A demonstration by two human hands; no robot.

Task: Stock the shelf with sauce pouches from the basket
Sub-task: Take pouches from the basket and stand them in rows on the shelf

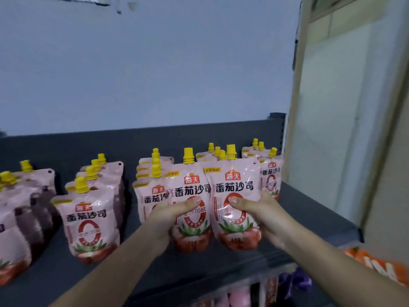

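Standing upright at the front of the dark shelf, two sauce pouches are being held side by side, edges touching; whether their bases are resting on it cannot be told. The left pouch is being gripped by the left hand, thumb lying across its front. The right pouch is being gripped by the right hand, its fingers curled round the pouch's right edge. Rows of matching yellow-capped pouches are being kept upright on the shelf behind and to the left. Orange packets are lying lower right.
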